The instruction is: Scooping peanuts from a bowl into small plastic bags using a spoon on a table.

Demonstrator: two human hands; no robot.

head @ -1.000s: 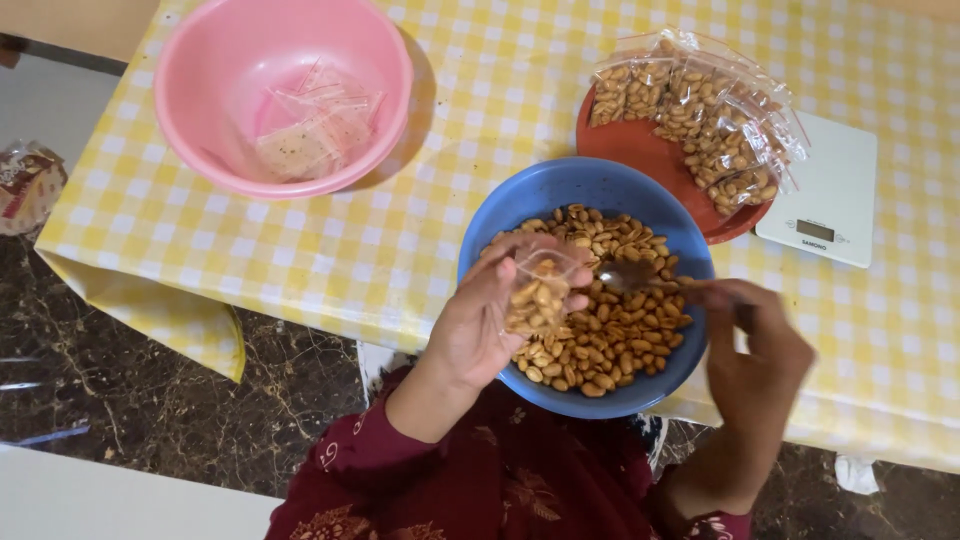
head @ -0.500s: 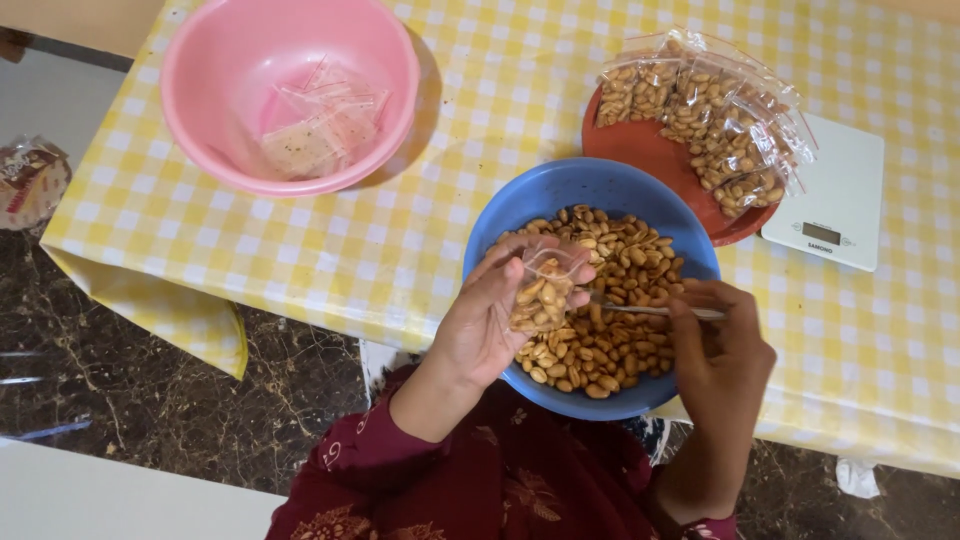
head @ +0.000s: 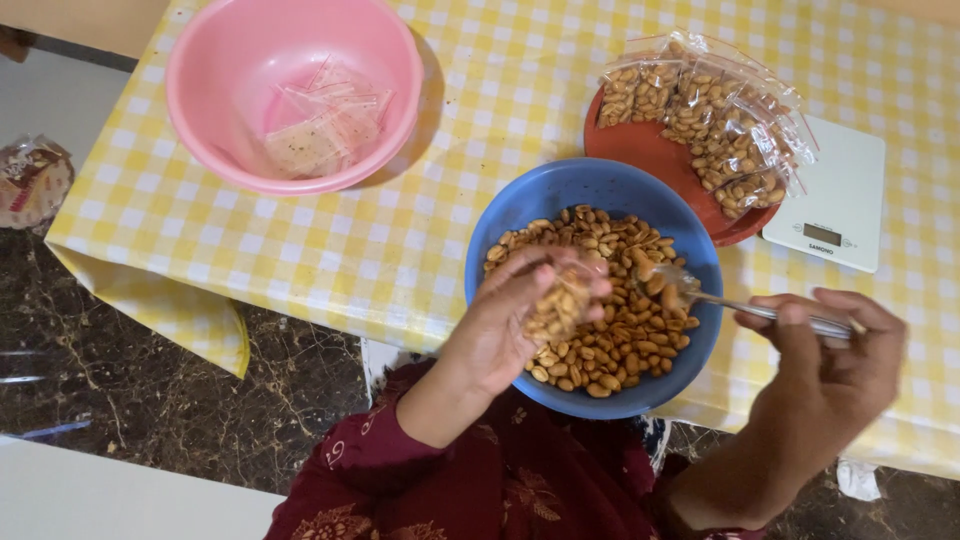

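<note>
Left hand (head: 520,320) is pinched around a small clear bag (head: 557,305) part full of peanuts, holding it upright over the near side of the blue bowl (head: 510,215). Right hand (head: 835,360) is clenched on the handle of a metal spoon (head: 700,293); the spoon head is over the peanuts (head: 620,330) in the bowl, just right of the bag's mouth, with a few nuts on it (from my feed I can't tell if the spoon tip touches the bag).

Blue bowl sits at the near edge of the table, on a yellow checked cloth (head: 300,250), about half full of peanuts. Just beyond it to the right is a red plate (head: 640,150) stacked with filled bags (head: 710,110) of peanuts; plate rim looks tucked just behind the bowl rim. White kitchen scale (head: 835,195) right of the plate, the plate's edge overlapping it. Pink bowl (head: 230,60) on the far left of the table, well apart from the blue one, with a loose pile of empty clear bags (head: 320,125) inside.

A tied bag (head: 30,180) lies off the table at far left, on the dark marble floor (head: 120,400). Dark red sleeve (head: 350,470) on the left arm.
</note>
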